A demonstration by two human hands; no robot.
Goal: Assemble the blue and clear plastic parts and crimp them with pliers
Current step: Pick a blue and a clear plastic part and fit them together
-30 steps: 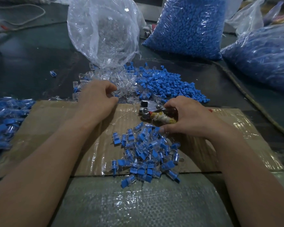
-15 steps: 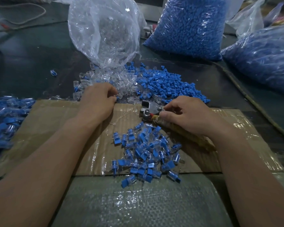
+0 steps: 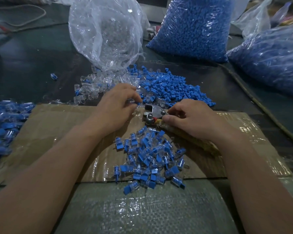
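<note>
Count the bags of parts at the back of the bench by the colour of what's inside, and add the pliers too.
Bags of blue parts: 2
Bag of clear parts: 1
Pliers: 1
Total: 4
Left out: a pale bag at the back right, since its contents cannot be made out.

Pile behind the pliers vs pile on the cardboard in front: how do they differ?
The far pile is mostly solid-blue parts, on the dark table; the near pile is blue parts seated in clear housings, mostly on the cardboard. The far pile is heaped dense; the near pile is looser, scattered. Both are unsorted parts beside the pliers.
</note>
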